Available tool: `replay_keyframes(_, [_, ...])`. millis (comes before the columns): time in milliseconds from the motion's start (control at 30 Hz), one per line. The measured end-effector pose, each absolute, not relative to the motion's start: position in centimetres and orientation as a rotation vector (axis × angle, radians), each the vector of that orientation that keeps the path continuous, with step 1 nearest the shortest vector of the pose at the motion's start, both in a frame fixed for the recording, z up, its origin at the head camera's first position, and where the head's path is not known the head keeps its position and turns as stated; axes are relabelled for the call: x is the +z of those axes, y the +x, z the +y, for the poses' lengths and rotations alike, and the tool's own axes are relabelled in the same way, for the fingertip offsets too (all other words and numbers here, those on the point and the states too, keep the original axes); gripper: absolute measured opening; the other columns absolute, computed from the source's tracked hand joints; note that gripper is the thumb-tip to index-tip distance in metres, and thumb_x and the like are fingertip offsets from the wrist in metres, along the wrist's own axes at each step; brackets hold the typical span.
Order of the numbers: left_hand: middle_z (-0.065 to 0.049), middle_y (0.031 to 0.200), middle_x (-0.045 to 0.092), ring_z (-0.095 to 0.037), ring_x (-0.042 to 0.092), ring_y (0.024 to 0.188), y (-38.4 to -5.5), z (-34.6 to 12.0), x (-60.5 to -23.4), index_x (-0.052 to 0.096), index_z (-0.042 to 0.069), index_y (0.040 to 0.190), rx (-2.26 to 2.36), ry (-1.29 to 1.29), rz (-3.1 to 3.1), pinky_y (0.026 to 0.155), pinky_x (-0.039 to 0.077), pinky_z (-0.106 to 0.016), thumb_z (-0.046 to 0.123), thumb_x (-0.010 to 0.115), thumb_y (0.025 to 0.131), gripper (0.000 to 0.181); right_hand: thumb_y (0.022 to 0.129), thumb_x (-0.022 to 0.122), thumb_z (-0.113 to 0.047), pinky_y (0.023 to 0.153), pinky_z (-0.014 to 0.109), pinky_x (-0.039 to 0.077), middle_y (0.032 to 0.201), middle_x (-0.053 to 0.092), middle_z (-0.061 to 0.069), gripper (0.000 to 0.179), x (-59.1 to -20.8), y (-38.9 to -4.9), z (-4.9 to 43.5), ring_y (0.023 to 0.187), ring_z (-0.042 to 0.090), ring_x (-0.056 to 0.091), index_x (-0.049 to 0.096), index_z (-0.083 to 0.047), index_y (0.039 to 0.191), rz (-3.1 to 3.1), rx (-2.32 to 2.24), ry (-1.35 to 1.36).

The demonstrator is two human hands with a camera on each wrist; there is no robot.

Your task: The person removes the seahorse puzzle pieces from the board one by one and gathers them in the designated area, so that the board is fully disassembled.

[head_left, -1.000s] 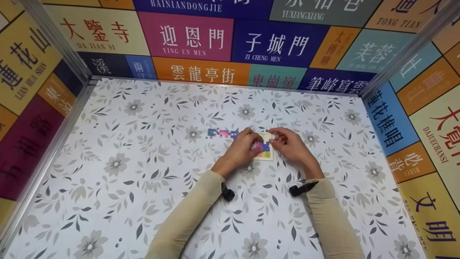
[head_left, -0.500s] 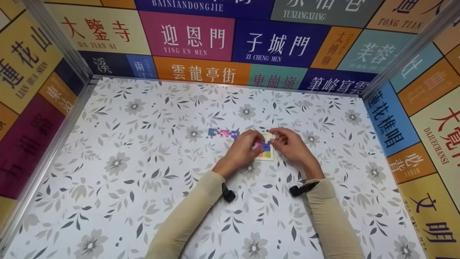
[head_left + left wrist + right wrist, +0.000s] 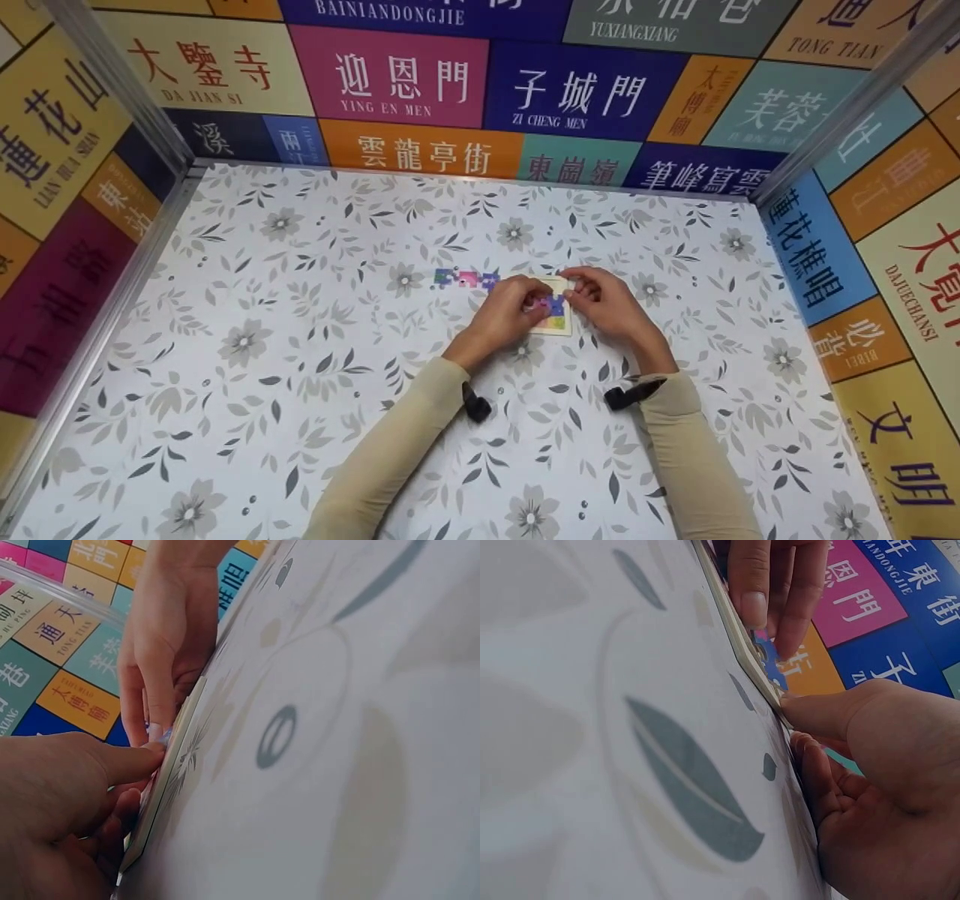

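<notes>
A small jigsaw puzzle in a cream tray (image 3: 564,328) lies on the table, right of the middle in the head view. My left hand (image 3: 499,313) reaches over its left side. Thumb and fingers there pinch a pink and purple puzzle piece (image 3: 538,302), mostly covered by the hand. Blue and yellow pieces (image 3: 556,306) fill part of the tray beside it. At the tray's upper right edge, my right hand (image 3: 609,304) holds the rim between its thumb and curled fingers. The right wrist view shows that thumb (image 3: 817,711) against the tray's edge.
Left of the tray lie several loose puzzle pieces in a row, among them a blue-green one (image 3: 443,278) and a pink one (image 3: 468,279). Panels with large characters (image 3: 409,79) wall in the flower-patterned table (image 3: 300,420) at the back and sides.
My left fingers have shifted slightly down over the tray, and more of its upper left part shows. The right hand keeps its place on the rim.
</notes>
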State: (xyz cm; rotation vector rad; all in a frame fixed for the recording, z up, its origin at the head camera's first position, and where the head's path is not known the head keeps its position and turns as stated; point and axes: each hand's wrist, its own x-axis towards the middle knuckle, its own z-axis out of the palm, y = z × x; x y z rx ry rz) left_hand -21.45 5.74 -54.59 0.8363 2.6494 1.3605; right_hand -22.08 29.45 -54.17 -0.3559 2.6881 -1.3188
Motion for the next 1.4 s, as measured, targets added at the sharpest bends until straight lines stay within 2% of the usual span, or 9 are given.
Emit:
replay_keyframes(500, [-0.010,0.112,0.078,-0.019,0.075,0.100,-21.5,6.0,-54.6,0.074,0.004,0.126,1.391,0.787,2.644,0.089,0.061,-0.027,0.012,0.075,0.102,0.025,0.105,0.071,-0.010,0.077,0.018,0.050,0.105,0.067,0.014,0.037,-54.1,-22.1,29.6,0.089,0.020,0.062,0.069,-0.010,0.142,2.692,-1.310,-0.357])
replay_keyframes(867, [-0.009,0.115,0.076,-0.017,0.073,0.099,-21.1,5.4,-54.0,0.074,0.005,0.130,1.321,0.876,2.618,0.087,0.060,-0.028,0.012,0.072,0.103,0.029,0.104,0.071,-0.009,0.076,0.020,0.052,0.106,0.066,0.011,0.039,-54.0,-22.0,29.7,0.089,0.018,0.063,0.068,-0.011,0.142,2.671,-1.311,-0.348])
replay_keyframes(1100, [-0.007,0.120,0.077,-0.018,0.074,0.103,-21.3,3.6,-53.3,0.073,0.008,0.131,1.331,0.838,2.660,0.091,0.061,-0.032,0.018,0.075,0.104,0.030,0.105,0.071,-0.012,0.076,0.020,0.049,0.106,0.065,0.013,0.037,-54.0,-21.9,29.6,0.088,0.020,0.061,0.069,-0.009,0.141,2.701,-1.299,-0.367])
replay_keyframes(1400, [-0.010,0.121,0.076,-0.024,0.071,0.104,-21.8,-0.4,-53.0,0.073,0.008,0.132,1.359,0.783,2.762,0.095,0.059,-0.039,0.016,0.072,0.104,0.029,0.105,0.070,-0.013,0.078,0.021,0.049,0.106,0.065,0.013,0.036,-54.1,-22.0,29.5,0.091,0.022,0.060,0.070,-0.011,0.141,2.716,-1.283,-0.330])
